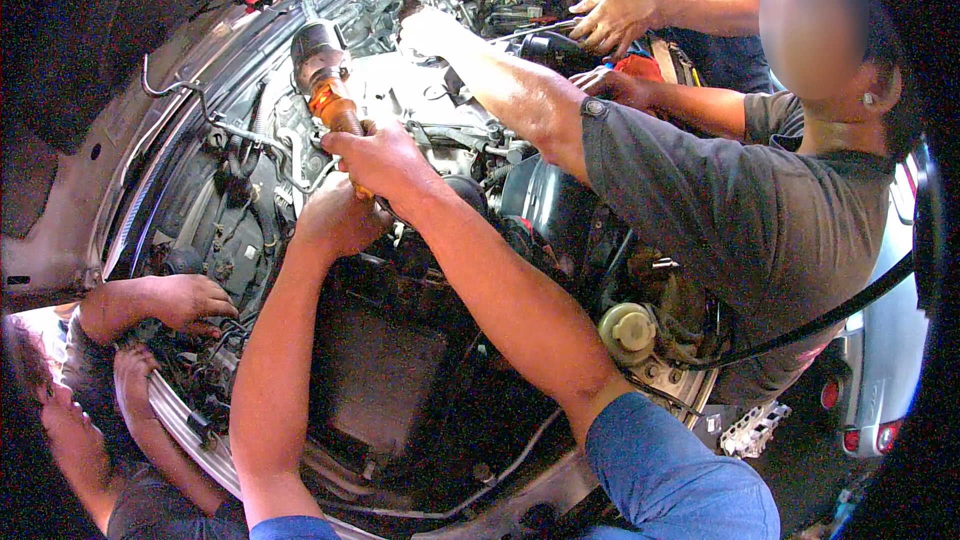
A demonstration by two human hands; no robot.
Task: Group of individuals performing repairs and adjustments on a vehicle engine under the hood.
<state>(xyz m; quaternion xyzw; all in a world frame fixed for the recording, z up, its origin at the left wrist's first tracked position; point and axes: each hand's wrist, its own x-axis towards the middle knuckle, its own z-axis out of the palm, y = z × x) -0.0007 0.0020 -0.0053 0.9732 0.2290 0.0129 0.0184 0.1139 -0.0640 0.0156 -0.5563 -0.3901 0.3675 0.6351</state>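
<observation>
Both my hands are on a tool [330, 100] with a wide black cylindrical head, an orange collar and a narrower shaft, held tilted over the engine [395, 90]. My right hand [385, 165] is closed round the shaft just below the collar. Lower down, my left hand [340, 220] is closed at the handle end, where a bit of orange shows; its fingers are mostly hidden. The tool's head points away from me, beside metal pipes and hoses at the far left of the engine. Its exact kind is unclear.
At the right a person in a dark shirt [720, 180] reaches an arm into the bay, a blue-shirted person [690, 10] works behind. Another person's hand [185, 302] rests at the left. The raised hood [60, 190] and a pale reservoir cap [628, 328] flank my arms.
</observation>
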